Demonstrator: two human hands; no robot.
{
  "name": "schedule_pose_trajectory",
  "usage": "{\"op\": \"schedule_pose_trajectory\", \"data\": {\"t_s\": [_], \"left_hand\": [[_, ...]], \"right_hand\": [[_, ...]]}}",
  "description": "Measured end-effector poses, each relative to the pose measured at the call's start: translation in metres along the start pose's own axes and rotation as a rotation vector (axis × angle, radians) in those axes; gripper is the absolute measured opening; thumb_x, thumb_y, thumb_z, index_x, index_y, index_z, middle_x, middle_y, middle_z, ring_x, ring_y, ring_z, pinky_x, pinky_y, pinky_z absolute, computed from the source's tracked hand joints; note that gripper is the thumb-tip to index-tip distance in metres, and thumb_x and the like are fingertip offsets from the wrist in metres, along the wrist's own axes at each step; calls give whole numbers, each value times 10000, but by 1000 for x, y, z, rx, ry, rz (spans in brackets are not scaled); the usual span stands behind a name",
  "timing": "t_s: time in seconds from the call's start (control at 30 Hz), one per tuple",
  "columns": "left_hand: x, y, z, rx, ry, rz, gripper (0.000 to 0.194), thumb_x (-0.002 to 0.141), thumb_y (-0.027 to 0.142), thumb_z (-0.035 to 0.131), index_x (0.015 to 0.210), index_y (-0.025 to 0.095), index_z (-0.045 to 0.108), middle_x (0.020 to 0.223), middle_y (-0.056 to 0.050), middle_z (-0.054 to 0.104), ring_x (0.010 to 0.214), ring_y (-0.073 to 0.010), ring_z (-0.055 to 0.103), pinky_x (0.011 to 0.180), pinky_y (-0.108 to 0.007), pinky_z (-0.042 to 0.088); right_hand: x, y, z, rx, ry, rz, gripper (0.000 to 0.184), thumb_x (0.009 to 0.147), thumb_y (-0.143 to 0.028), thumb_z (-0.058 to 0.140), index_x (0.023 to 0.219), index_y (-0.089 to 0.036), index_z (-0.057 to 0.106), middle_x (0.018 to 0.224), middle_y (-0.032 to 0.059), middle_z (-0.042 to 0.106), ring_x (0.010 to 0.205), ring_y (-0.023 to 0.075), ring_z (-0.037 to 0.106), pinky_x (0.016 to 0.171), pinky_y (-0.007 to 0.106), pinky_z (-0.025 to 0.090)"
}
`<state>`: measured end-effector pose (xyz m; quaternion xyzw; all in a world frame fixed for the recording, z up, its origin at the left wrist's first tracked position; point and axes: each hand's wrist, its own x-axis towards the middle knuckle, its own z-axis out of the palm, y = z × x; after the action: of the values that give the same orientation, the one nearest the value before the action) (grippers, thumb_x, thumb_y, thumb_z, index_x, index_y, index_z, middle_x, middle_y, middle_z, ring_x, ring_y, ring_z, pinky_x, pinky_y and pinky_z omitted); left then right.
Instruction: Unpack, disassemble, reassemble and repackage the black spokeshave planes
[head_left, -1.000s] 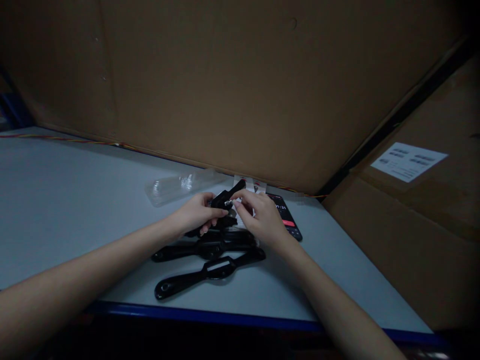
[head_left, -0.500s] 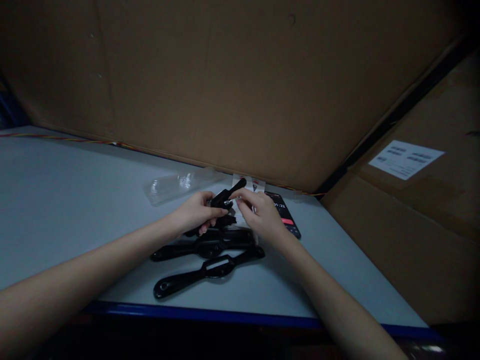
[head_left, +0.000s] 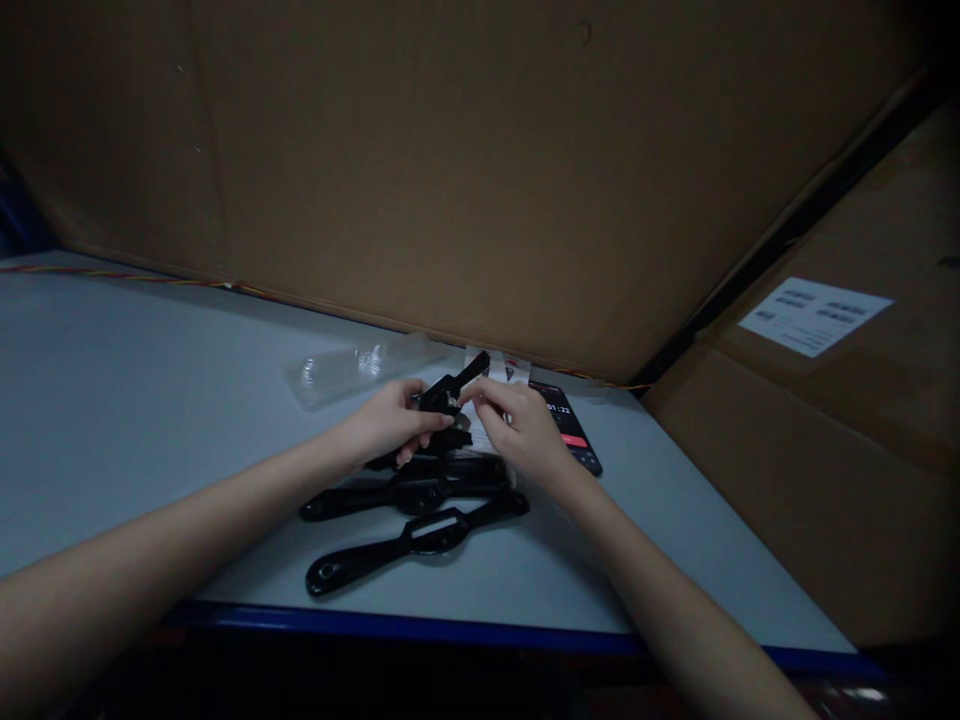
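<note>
My left hand (head_left: 397, 420) is closed around the middle of a black spokeshave (head_left: 471, 370), one handle of which points up and away to the right. At the spokeshave's middle a small bright metal part (head_left: 453, 400) shows, possibly a screw. My right hand (head_left: 517, 420) has thumb and forefinger brought together right beside that part; whatever lies between the fingertips is too small to make out. Below the hands, more black spokeshave bodies lie on the table, the nearest spokeshave body (head_left: 439, 532) having an open slot in its middle. Others are partly hidden under my left hand.
A clear plastic blister tray (head_left: 352, 372) lies behind my left hand. Beside my right hand, a phone (head_left: 574, 425) showing a timer rests near white printed packaging (head_left: 487, 440). Cardboard walls (head_left: 450, 180) stand behind and right; a blue edge (head_left: 405, 625) runs along the table's front.
The held spokeshave has tipped slightly, its far handle shifting a little left and up. My right fingertips have moved marginally at the metal part. Everything else has stayed put.
</note>
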<state>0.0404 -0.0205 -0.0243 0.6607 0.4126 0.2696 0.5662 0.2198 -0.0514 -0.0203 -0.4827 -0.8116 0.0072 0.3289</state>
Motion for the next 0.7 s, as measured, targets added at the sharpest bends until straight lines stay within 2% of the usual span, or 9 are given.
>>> {"op": "schedule_pose_trajectory", "data": {"t_s": [0.07, 0.2, 0.33, 0.43, 0.6, 0.7], "left_hand": [[0, 0, 0, 11, 8, -10, 168, 783, 241, 627, 853, 164, 494, 459, 95, 479, 284, -46, 407, 300, -165, 284], [1, -1, 1, 29, 8, -14, 196, 777, 260, 632, 875, 167, 489, 461, 93, 488, 290, -58, 420, 300, -174, 295], [2, -1, 0, 43, 14, -14, 205, 773, 267, 639, 871, 168, 488, 463, 93, 493, 284, -58, 420, 296, -175, 291], [2, -2, 0, 36, 26, -14, 223, 763, 280, 653, 860, 169, 485, 468, 88, 503, 285, -57, 425, 295, -173, 288], [2, -1, 1, 32, 23, -24, 197, 773, 225, 632, 888, 162, 484, 440, 96, 490, 279, -65, 428, 303, -173, 291], [1, 0, 1, 43, -1, -12, 188, 775, 233, 629, 884, 160, 495, 441, 96, 490, 275, -60, 420, 303, -172, 284]], "right_hand": [[-1, -2, 1, 36, -9, -11, 264, 807, -106, 437, 862, -220, 668, 782, 2, 699, 724, 165, 612, 705, 289, 385], [-1, -3, 0, 47, -12, -17, 308, 803, -98, 427, 937, -242, 665, 898, 3, 707, 783, 169, 618, 730, 291, 388], [-1, -1, -2, -40, 20, 12, 270, 804, -108, 424, 880, -221, 657, 776, 11, 687, 702, 174, 594, 708, 297, 374], [-2, -3, -1, -26, -2, 16, 249, 800, -113, 431, 841, -216, 654, 708, 2, 665, 651, 163, 568, 692, 291, 369], [-1, -5, 1, 51, -44, -22, 324, 803, -100, 426, 986, -245, 652, 849, -4, 698, 685, 152, 576, 698, 280, 371], [-1, -4, -1, -56, -24, 5, 277, 819, -146, 455, 1001, -234, 645, 730, -6, 671, 618, 154, 543, 681, 290, 349]]}}
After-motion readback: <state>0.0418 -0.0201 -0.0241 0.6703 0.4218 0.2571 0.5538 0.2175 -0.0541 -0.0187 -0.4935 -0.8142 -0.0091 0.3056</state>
